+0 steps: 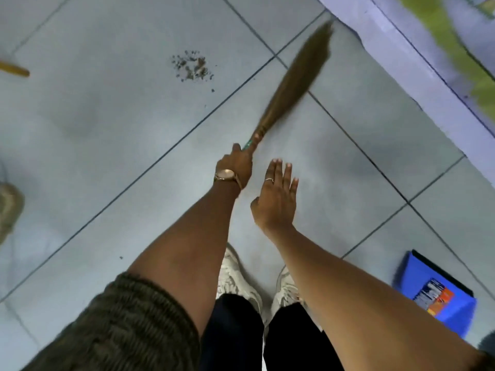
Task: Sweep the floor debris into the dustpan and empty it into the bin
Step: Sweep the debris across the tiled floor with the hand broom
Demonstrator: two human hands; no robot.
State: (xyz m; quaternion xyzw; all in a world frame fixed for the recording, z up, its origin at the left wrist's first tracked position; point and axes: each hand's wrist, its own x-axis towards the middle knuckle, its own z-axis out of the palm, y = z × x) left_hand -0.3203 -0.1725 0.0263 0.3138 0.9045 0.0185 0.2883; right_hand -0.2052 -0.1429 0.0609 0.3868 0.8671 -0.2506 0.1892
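Left hand (235,164) gripping broom (292,79) handle, bristles blurred | right hand (276,194) empty, fingers spread | debris (192,66) piled on floor (107,129) left of broom | blue dustpan (439,290) on floor, lower right

The tiled floor (112,145) lay mostly open around the debris pile (192,66), bare on every side, so the broom (292,79) had a clear path to it from the right. To the right a pale ledge (417,84) ran diagonally and closed that side, with the bristle tips close beside it. The blue dustpan (435,287) sat well apart at lower right, open tile between it and the shoes (235,274). At the left edge, a yellowish stick (14,70) and a woven object (9,210) narrowed the way.
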